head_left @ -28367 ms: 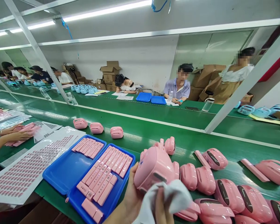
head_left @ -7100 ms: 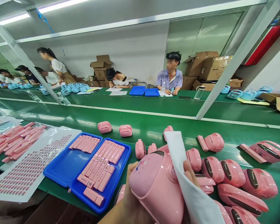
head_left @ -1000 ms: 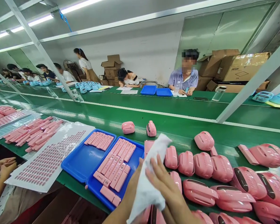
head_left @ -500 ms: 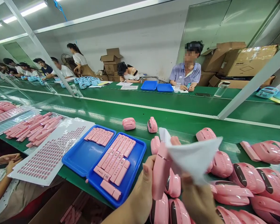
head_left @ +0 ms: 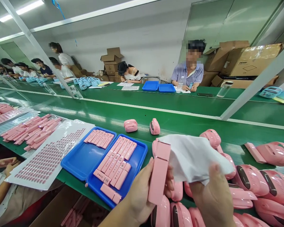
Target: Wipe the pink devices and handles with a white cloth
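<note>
Head view: left hand (head_left: 138,197) grips a pink panel (head_left: 159,173), fingers closed around its lower half; its long axis runs nearly upright, top end tipped toward 1 o'clock. Right hand (head_left: 213,197) pinches a white cloth (head_left: 194,157) just beside the panel at 3 o'clock. Blue trays (head_left: 85,159) lie at 9 o'clock on the green tabletop (head_left: 180,126).

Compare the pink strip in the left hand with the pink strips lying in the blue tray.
The pink strip is held upright in the left hand, alone, its plain side showing. The tray strips lie flat in rows in the blue tray, and several show button markings. The held one sits beside a white cloth in the right hand. Both are pink, long and narrow.
</note>
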Demonstrator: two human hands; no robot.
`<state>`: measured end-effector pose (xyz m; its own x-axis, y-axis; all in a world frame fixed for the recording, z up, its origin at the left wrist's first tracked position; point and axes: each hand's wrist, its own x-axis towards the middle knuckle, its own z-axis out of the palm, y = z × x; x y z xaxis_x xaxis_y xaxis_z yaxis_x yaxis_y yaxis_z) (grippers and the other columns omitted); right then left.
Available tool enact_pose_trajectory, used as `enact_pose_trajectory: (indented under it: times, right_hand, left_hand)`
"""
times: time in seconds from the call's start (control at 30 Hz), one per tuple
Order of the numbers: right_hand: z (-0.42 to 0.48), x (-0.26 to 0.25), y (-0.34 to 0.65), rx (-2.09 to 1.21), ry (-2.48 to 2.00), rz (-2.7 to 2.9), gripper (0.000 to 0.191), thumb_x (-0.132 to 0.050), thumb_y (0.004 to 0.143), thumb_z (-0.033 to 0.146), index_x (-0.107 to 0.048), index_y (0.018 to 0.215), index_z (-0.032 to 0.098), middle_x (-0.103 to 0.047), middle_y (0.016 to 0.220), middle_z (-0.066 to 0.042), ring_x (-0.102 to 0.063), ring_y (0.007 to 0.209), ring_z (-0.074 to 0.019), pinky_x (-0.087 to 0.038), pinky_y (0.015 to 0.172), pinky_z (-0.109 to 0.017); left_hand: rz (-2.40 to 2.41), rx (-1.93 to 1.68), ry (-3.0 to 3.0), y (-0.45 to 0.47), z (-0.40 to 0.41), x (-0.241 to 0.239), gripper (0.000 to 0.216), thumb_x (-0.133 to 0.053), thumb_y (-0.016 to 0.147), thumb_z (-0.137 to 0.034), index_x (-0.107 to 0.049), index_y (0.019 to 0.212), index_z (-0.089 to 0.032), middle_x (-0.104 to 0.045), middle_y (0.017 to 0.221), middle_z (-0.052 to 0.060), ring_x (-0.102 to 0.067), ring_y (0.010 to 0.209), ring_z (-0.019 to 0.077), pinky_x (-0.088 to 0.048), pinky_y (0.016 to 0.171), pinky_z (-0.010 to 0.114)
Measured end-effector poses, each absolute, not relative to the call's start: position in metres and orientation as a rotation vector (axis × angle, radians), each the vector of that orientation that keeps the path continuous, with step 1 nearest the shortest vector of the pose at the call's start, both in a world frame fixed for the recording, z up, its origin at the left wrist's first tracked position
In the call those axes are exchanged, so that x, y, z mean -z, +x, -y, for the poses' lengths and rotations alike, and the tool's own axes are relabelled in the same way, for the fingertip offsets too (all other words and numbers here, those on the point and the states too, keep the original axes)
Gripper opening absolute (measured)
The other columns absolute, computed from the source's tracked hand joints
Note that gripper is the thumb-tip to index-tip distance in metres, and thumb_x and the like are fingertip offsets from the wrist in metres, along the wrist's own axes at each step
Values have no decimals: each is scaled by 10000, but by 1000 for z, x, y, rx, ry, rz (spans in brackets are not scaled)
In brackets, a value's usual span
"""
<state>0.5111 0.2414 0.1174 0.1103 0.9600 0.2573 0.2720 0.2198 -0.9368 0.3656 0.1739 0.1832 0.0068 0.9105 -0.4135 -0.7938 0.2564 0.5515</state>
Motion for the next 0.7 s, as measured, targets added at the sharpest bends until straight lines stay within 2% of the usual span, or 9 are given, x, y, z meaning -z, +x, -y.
enact_pose_trajectory:
  times: [0.1,0.17,0.27,0.33,0.4,0.47,0.53,0.6,0.7]
  right_hand:
    - [-233,-139,491,-956,-1079,1372,381,-493,899,461,-595,1089,147,-633,1074,-146,-590,1073,-326,-491,931,-473]
    - [-228,-145,479,-949,-863,1551,274,-475,932,355,-612,1091,180,-673,955,-89,-637,995,-261,-517,913,-384]
    - [-225,-130,474,-688,-458,1974,334,-470,932,273,-544,1246,183,-666,1041,-82,-525,1185,-247,-305,1104,-423]
    - [-226,-109,479,-707,-270,2053,370,-479,937,284,-511,1302,231,-642,1135,-39,-511,1201,-197,-211,1142,-371]
    - [-232,-89,489,-936,-318,1967,352,-602,875,330,-579,1226,316,-668,1076,19,-637,1004,-166,-407,1037,-270]
    - [-242,-79,501,-1109,-552,1773,354,-648,834,381,-612,1179,310,-690,1002,7,-686,813,-176,-567,784,-232]
    - [-253,-79,511,-1082,-789,1542,370,-522,910,414,-584,1218,219,-681,1026,-63,-685,799,-203,-582,670,-240]
    - [-261,-90,513,-1082,-977,1326,445,-383,966,430,-533,1258,130,-657,1071,-130,-674,873,-233,-579,687,-270]
    - [-262,-111,501,-1179,-1107,1199,469,-437,942,465,-556,1224,110,-667,1033,-127,-662,915,-249,-568,741,-287]
  left_hand:
    - [-856,-1352,121,371,-180,-180,496,-704,673,-576,-623,723,-89,-555,576,9,-475,469,67,-345,458,180]
    - [-880,-1360,133,373,-185,-179,496,-684,684,-596,-615,696,-104,-530,525,-1,-450,455,79,-331,458,199]
    - [-800,-1384,144,371,-190,-177,501,-644,713,-614,-639,731,-114,-509,504,-15,-420,447,82,-317,461,209]
    - [-686,-1358,153,368,-193,-174,526,-633,698,-647,-611,650,-124,-417,434,-52,-302,381,50,-269,421,201]
    - [-614,-1305,171,364,-195,-169,572,-624,665,-693,-556,563,-135,-324,394,-77,-202,349,29,-208,376,191]
    - [-608,-1277,208,362,-198,-164,557,-653,655,-669,-540,552,-134,-351,411,-67,-225,342,24,-168,344,174]
    - [-639,-1256,229,362,-201,-162,496,-697,660,-591,-560,583,-121,-443,469,-35,-321,354,28,-189,325,152]
    - [-709,-1243,243,365,-205,-162,456,-693,678,-554,-579,631,-116,-516,518,-10,-387,340,42,-242,303,154]
    - [-862,-1257,248,373,-209,-162,421,-640,747,-540,-619,813,-125,-610,616,19,-502,387,85,-355,345,181]
